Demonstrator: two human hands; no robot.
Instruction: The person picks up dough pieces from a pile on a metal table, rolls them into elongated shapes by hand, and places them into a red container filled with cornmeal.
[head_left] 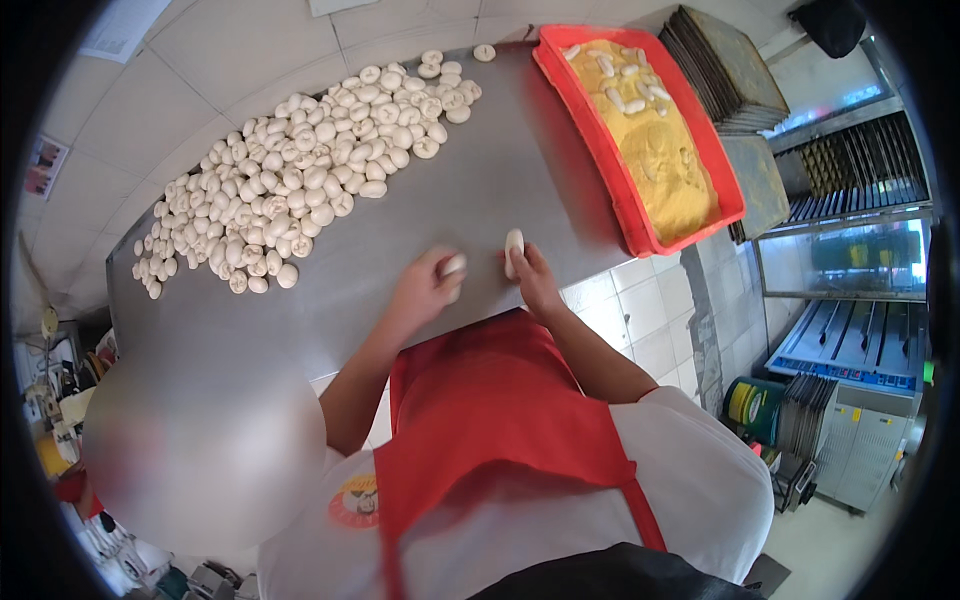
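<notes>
My left hand (425, 288), somewhat blurred, is closed around a small white dough ball (454, 264) just above the near edge of the metal table (480, 180). A little to the right, my right hand (535, 280) grips a longer, oval white dough piece (514, 248) between thumb and fingers. The two hands are apart. Beyond them at the left lies a large heap of round white dough balls (300, 170), several with creased tops. A red plastic tray (640, 236) stands on the right, holding yellow crumbs (650, 150) with several elongated dough pieces (625, 100) on top.
Behind the red tray are stacked dark baking trays (725, 70). Farther right stands a rack of trays (855, 165), with a blue-and-silver machine (850, 345) below it. A tiled wall (250, 50) borders the table's far side. My red apron (490, 400) is close to its near edge.
</notes>
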